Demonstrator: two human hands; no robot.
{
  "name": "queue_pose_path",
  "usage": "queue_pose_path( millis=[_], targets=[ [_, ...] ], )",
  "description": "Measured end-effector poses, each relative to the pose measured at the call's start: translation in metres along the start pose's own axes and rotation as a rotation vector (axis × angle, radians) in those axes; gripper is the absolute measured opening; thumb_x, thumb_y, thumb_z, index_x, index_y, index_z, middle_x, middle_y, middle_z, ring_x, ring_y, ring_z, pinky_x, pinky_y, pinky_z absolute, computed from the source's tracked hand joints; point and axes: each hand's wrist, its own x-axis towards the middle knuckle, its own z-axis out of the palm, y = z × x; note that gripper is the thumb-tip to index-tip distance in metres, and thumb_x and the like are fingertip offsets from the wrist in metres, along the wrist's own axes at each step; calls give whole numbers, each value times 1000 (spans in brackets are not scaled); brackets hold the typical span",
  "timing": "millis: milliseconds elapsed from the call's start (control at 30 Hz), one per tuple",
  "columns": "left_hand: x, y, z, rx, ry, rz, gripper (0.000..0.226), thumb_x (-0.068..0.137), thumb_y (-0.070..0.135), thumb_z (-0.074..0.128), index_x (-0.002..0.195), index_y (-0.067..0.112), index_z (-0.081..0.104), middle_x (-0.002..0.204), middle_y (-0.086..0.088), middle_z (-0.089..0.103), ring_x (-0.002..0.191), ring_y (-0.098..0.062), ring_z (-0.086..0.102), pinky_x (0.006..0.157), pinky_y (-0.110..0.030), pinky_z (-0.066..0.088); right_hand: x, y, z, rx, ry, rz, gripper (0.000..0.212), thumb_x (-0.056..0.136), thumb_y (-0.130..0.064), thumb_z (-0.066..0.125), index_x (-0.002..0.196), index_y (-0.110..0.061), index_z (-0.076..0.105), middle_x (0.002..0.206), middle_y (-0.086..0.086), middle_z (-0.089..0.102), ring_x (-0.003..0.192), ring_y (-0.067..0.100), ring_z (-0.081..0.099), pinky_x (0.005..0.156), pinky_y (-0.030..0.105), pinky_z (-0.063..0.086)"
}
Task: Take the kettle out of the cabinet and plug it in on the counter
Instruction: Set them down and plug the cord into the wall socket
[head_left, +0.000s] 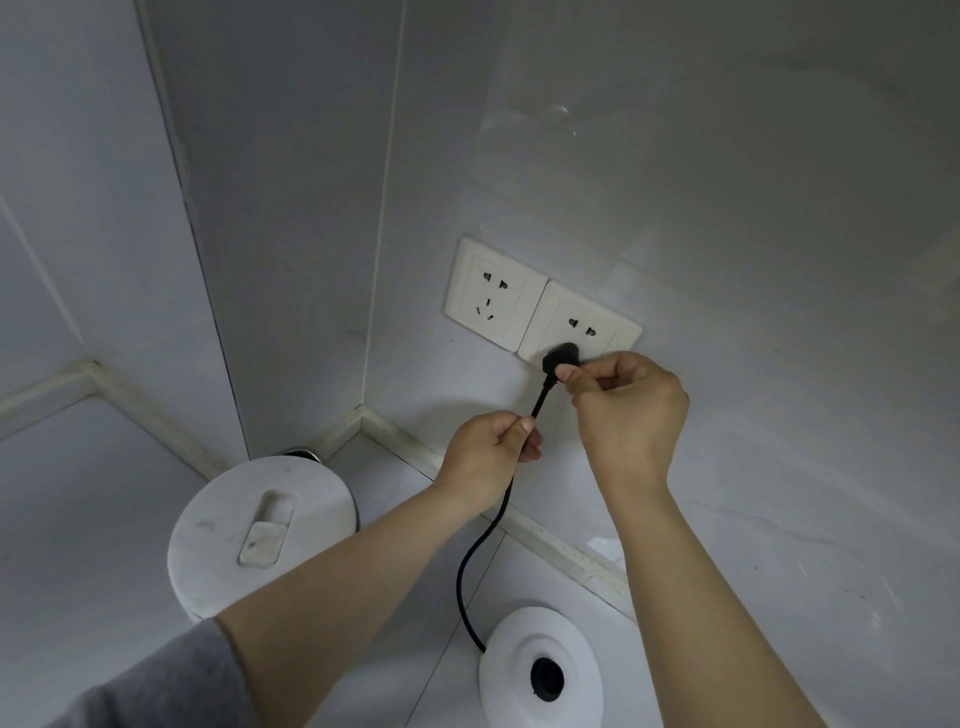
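Worktop corner: stiff plug is pinched at its body by right hand, limp cord by left hand.

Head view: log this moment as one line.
phase: plugging in | right hand: pinches plug at right-hand wall socket | left hand: holds cord | kettle: on counter, off base | seating: cannot tell

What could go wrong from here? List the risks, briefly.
1. The right hand pinches the plug right at the socket; a fingertip could slip toward the pins as it goes in.
2. The left hand grips the cord; a tug could drag the base sideways.
3. The kettle stands apart from the base, so it gets no power until it is set on it.
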Motion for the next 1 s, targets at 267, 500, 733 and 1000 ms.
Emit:
queue_pose_path(
  millis=[267, 500, 733, 1000],
  targets=[
    [2, -1, 3, -15, 15, -32, 25, 97, 25, 46, 84, 17, 66, 82, 4, 69, 81, -8, 65, 75, -20, 48, -3, -20, -5, -368, 61, -405, 40, 68, -23, 80, 103, -17, 60, 90, -2, 62, 86, 19, 58, 65, 32, 48],
    [-1, -20, 4, 76, -17, -113, 26, 96, 34, 47, 87, 18, 66, 88, 8, 67, 84, -10, 59, 83, -29, 48, 14, -11, -7, -450, 101, -645, 56, 63, -24, 85, 114, -11, 65, 105, 11, 58, 95, 27, 50, 77, 36, 49],
    [-2, -24, 6, 42, 14, -93, 28, 95, 35, 49, 82, 18, 66, 81, 8, 67, 77, -12, 59, 75, -27, 47, 12, -7, 2, -433, 143, -620, 52, 66, -15, 83, 114, -8, 64, 103, 13, 56, 96, 27, 49, 82, 36, 49],
    [-4, -27, 7, 2, 41, -82, 30, 94, 38, 50, 75, 20, 65, 77, 6, 69, 71, -11, 61, 69, -23, 46, 11, -8, 9, -449, 204, -617, 50, 63, -13, 83, 109, -9, 66, 98, 12, 56, 92, 29, 51, 80, 39, 50]
  ],
)
